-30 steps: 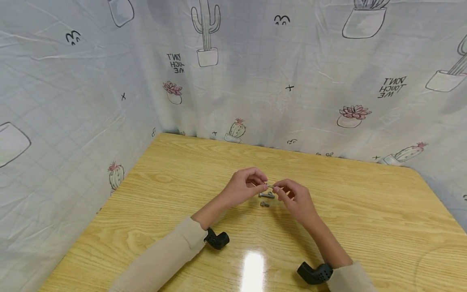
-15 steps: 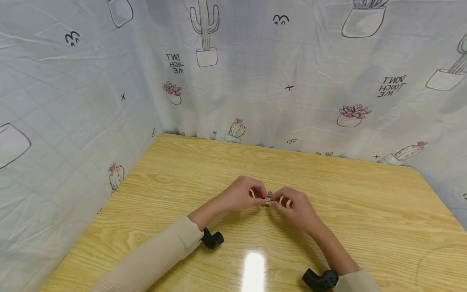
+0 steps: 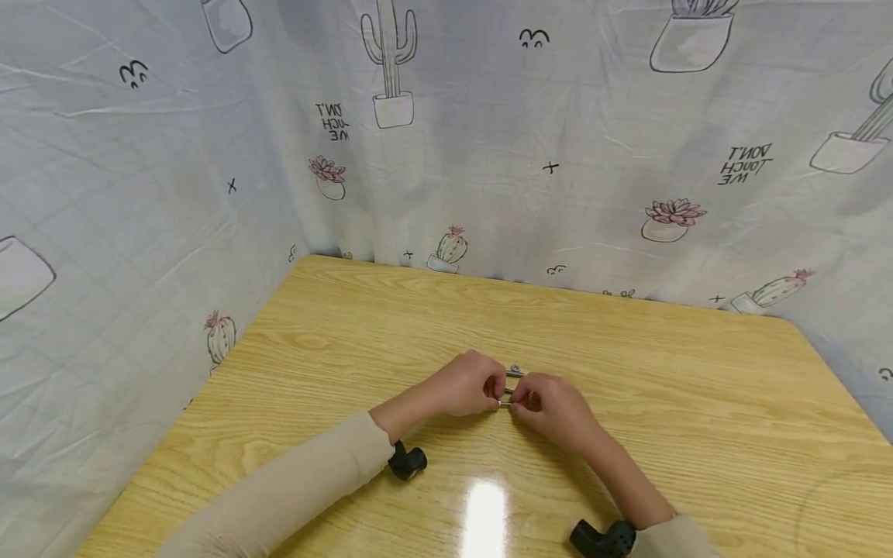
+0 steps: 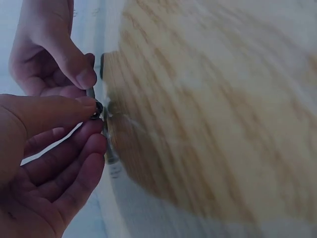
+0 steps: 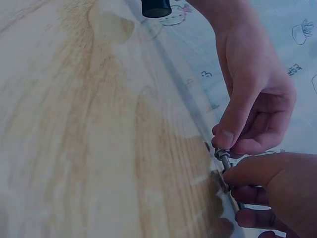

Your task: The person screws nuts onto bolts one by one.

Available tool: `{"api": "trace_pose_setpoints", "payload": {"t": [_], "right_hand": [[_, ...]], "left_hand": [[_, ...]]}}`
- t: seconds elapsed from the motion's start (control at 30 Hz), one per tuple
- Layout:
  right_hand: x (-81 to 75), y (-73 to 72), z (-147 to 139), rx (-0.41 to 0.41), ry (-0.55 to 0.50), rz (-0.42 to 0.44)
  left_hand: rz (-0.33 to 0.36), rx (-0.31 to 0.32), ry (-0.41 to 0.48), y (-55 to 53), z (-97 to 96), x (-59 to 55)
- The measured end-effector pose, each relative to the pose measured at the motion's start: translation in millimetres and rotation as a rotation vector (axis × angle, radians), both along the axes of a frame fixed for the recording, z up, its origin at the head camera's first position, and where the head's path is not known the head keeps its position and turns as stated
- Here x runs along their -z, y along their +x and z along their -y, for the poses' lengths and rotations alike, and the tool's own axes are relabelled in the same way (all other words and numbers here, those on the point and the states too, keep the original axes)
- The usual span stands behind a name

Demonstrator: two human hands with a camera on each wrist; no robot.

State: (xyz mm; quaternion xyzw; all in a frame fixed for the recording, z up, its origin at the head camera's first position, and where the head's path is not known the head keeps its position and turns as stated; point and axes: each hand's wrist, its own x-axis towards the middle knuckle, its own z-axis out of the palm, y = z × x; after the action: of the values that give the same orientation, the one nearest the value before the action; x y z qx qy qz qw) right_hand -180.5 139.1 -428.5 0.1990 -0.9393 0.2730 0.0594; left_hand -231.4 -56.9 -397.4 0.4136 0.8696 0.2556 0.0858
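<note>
Between my two hands lies a small metal bolt [image 3: 505,404], just above or on the table; I cannot tell which. My left hand [image 3: 469,385] pinches its head end between thumb and fingertips. The right hand [image 3: 558,409] pinches the other end. In the right wrist view the bolt's threaded shank [image 5: 226,161] and a wider collar at its head show between the fingertips. The left wrist view shows the dark round end [image 4: 97,110] under my left thumb. Right behind the fingers, a second short bolt [image 3: 508,391] lies partly hidden.
Farther back on the wooden table [image 3: 391,318] lies a longer bolt [image 3: 515,374], partly covered by the hands. A small nut-like metal piece [image 3: 515,367] sits beside it. A patterned curtain [image 3: 488,139] hangs along the table's back and left edges.
Both hands have come nearer to the person, carrying the bolt past the longer and the short bolts to the front of them. The hands now sit lower and closer together.
</note>
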Motion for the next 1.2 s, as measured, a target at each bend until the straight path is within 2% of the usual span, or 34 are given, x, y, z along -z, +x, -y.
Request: {"api": "trace_pose_setpoints", "payload": {"t": [0.33,0.5,0.67,0.8,0.97,1.2], "right_hand": [[0.1,-0.1,-0.2,-0.033,0.050,-0.046],[-3.5,-3.0,-4.1,-0.009,-0.029,0.000],[-7.9,-9.6,-10.2,0.046,-0.121,-0.008],[-9.9,-14.4,-13.8,0.078,-0.142,0.010],[-11.1,-17.8,-13.5,0.079,-0.154,0.003],[-11.5,-21.3,-14.0,0.084,-0.167,0.000]], "left_hand": [[-0.010,-0.030,-0.004,-1.3,0.0,2.1],[0.043,-0.036,0.031,-3.2,3.0,-1.2],[0.051,-0.083,0.064,-11.3,6.0,-4.7],[0.032,-0.125,0.029,-20.0,4.9,-4.0],[0.013,-0.167,-0.035,-28.3,0.4,-2.0],[0.019,-0.181,-0.050,-33.7,-6.9,-0.6]]}}
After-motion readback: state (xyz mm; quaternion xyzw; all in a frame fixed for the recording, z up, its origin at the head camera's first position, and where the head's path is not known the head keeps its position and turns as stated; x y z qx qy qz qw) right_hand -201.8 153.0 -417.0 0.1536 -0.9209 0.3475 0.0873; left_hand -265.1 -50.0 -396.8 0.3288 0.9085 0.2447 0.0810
